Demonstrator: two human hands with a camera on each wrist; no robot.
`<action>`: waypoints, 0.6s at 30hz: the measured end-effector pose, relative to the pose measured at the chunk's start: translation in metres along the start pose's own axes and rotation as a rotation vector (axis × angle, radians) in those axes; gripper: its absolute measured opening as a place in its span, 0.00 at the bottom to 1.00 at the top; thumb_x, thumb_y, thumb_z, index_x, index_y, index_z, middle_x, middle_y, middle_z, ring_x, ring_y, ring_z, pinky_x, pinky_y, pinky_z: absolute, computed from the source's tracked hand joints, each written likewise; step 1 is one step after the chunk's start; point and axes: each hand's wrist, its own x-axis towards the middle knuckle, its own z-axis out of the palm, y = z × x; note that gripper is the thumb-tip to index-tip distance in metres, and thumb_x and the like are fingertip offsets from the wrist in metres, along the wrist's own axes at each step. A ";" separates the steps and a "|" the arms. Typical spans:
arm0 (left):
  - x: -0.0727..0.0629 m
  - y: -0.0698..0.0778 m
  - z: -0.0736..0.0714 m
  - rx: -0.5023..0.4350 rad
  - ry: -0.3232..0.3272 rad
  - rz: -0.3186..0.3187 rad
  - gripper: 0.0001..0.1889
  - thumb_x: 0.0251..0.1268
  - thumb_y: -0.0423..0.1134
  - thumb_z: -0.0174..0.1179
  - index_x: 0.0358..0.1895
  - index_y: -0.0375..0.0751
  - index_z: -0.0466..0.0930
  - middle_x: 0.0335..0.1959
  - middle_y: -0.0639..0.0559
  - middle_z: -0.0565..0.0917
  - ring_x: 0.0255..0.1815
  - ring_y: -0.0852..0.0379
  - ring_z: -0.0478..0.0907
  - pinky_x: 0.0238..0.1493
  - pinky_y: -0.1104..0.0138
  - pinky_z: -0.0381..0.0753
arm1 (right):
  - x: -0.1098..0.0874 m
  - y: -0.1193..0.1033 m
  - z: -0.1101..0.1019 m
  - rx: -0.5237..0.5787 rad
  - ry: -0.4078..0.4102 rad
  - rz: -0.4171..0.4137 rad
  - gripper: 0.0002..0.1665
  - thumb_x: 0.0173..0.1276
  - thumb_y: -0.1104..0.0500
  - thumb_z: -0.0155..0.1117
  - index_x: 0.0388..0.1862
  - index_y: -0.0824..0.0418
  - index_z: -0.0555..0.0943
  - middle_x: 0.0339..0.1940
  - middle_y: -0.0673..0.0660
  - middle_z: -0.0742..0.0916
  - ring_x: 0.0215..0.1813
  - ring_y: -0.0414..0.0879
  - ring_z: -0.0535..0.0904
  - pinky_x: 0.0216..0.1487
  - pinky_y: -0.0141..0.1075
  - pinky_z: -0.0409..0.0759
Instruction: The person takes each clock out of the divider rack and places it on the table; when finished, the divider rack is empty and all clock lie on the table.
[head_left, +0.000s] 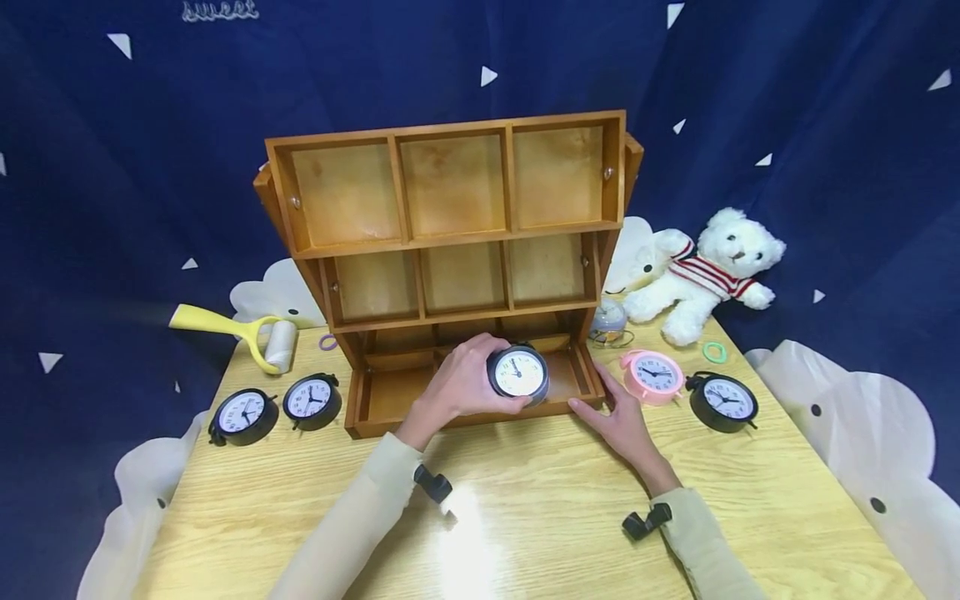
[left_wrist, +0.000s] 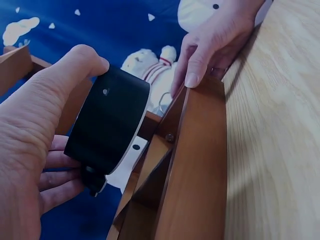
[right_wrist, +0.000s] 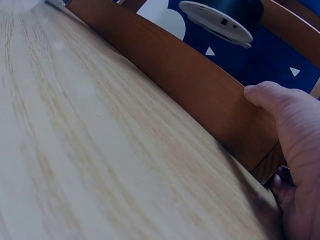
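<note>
My left hand (head_left: 468,379) grips a round black alarm clock (head_left: 519,372), its white face turned up toward the head camera. The clock hangs over the lowest tier of a stepped wooden organizer (head_left: 450,183) with divided compartments. In the left wrist view, the thumb lies along the clock's black casing (left_wrist: 111,122) and the fingers are behind it. At the organizer's right front corner, my right hand (head_left: 622,421) holds the lowest tray. Its thumb rests on the front board (right_wrist: 200,85), the other fingers round the side, partly hidden in the right wrist view.
Two black alarm clocks (head_left: 311,401) lie left of the organizer, near a yellow-handled lint roller (head_left: 281,346) and a purple ring (head_left: 327,342). To the right are a pink alarm clock (head_left: 654,375), another black clock (head_left: 723,402), a green ring (head_left: 715,352) and a white teddy bear (head_left: 705,275).
</note>
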 end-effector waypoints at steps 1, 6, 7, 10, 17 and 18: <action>-0.003 -0.001 -0.002 0.006 0.007 0.001 0.43 0.36 0.66 0.80 0.57 0.44 0.82 0.46 0.57 0.83 0.44 0.60 0.81 0.45 0.65 0.86 | 0.000 0.000 0.000 0.001 -0.001 -0.003 0.49 0.66 0.64 0.77 0.79 0.73 0.62 0.76 0.74 0.72 0.73 0.68 0.73 0.68 0.21 0.70; -0.015 -0.004 -0.012 0.022 0.033 -0.004 0.42 0.36 0.65 0.80 0.56 0.44 0.82 0.46 0.58 0.84 0.45 0.60 0.81 0.45 0.65 0.86 | 0.002 -0.001 0.001 0.002 -0.007 -0.003 0.48 0.66 0.65 0.76 0.79 0.74 0.62 0.76 0.75 0.72 0.72 0.68 0.74 0.67 0.22 0.71; -0.017 -0.005 -0.014 0.022 0.040 -0.012 0.42 0.35 0.65 0.80 0.56 0.44 0.82 0.46 0.57 0.84 0.45 0.60 0.81 0.45 0.65 0.87 | 0.002 -0.002 0.001 0.003 -0.009 0.001 0.48 0.66 0.65 0.76 0.79 0.74 0.62 0.76 0.75 0.72 0.72 0.67 0.73 0.67 0.22 0.72; -0.026 -0.005 -0.020 0.016 0.057 -0.037 0.43 0.34 0.65 0.81 0.56 0.44 0.82 0.47 0.56 0.84 0.45 0.58 0.82 0.44 0.63 0.87 | 0.002 -0.002 0.002 -0.002 -0.005 0.016 0.48 0.67 0.64 0.76 0.79 0.74 0.62 0.76 0.75 0.71 0.73 0.66 0.73 0.68 0.21 0.71; -0.056 -0.013 -0.027 0.027 0.108 -0.083 0.43 0.31 0.63 0.81 0.55 0.44 0.82 0.46 0.56 0.85 0.44 0.59 0.83 0.44 0.63 0.87 | 0.002 0.026 0.004 -0.020 0.019 0.019 0.49 0.67 0.63 0.77 0.81 0.69 0.62 0.79 0.72 0.69 0.76 0.68 0.68 0.68 0.16 0.64; -0.062 -0.015 -0.028 0.028 0.114 -0.090 0.42 0.31 0.62 0.81 0.55 0.44 0.82 0.46 0.56 0.85 0.44 0.59 0.83 0.43 0.63 0.88 | 0.002 0.031 0.004 -0.020 0.020 0.022 0.50 0.67 0.63 0.77 0.82 0.68 0.62 0.79 0.71 0.68 0.76 0.67 0.68 0.68 0.16 0.64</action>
